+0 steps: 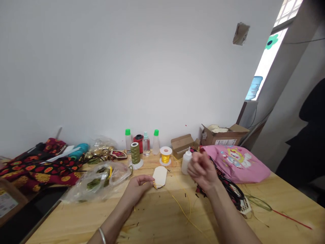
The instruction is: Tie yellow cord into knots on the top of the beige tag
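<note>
A pale, flat wooden tag (pixel 159 176) with rounded ends lies on the table, a yellow cord (pixel 177 202) at its near end. My left hand (pixel 141 185) is closed in a pinch on the cord at the tag's lower left corner, fingertips beside the tag's edge. Loose lengths of cord trail across the wood to the right and toward me. Raised above the table, my right hand (pixel 202 171) has its fingers curled in, and whatever they hold is hidden. Behind the tag stands a white spool (pixel 166 150) wound with yellow cord. A white squeeze bottle (pixel 186 162) is partly covered by my right hand.
At the back are an olive thread cone (pixel 135 154), green-capped bottles (pixel 156 142) and an open cardboard box (pixel 182 145). A clear plastic bag (pixel 99 183) and patterned fabric (pixel 50 169) lie left. Right are a pink bag (pixel 238 164) and a larger box (pixel 223 137).
</note>
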A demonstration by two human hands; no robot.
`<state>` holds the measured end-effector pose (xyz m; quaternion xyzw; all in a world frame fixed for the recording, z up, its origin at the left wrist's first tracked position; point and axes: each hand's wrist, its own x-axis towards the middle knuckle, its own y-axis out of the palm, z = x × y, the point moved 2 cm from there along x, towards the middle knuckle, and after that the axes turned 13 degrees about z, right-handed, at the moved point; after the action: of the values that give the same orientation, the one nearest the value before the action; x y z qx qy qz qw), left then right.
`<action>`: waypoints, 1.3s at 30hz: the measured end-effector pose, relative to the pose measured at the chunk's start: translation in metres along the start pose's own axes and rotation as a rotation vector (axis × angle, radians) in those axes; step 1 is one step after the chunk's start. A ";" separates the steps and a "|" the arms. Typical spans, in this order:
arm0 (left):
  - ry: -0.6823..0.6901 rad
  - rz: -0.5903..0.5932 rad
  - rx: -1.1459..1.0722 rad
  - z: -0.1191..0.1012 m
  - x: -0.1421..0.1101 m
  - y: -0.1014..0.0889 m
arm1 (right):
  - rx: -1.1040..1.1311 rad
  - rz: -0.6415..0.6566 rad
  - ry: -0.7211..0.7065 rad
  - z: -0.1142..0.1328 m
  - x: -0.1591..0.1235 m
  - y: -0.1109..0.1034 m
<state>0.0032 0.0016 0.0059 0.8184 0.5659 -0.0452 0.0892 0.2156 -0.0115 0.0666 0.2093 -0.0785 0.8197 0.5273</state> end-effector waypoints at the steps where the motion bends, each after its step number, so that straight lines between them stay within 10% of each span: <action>1: 0.002 0.011 -0.001 -0.001 -0.001 0.000 | -0.142 0.027 0.074 -0.004 0.004 0.009; 8: -0.005 0.066 -0.004 -0.003 -0.001 0.002 | -1.070 0.184 0.269 -0.060 0.011 0.056; 19: 0.040 0.098 -0.001 0.000 0.000 0.001 | -0.929 0.197 0.146 -0.062 0.009 0.058; 39: -0.036 0.010 0.289 0.007 0.003 -0.006 | -0.968 0.138 0.378 -0.065 0.008 0.043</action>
<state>-0.0008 0.0051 -0.0019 0.8245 0.5478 -0.1405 -0.0191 0.1571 -0.0005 0.0154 -0.2157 -0.3652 0.7459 0.5135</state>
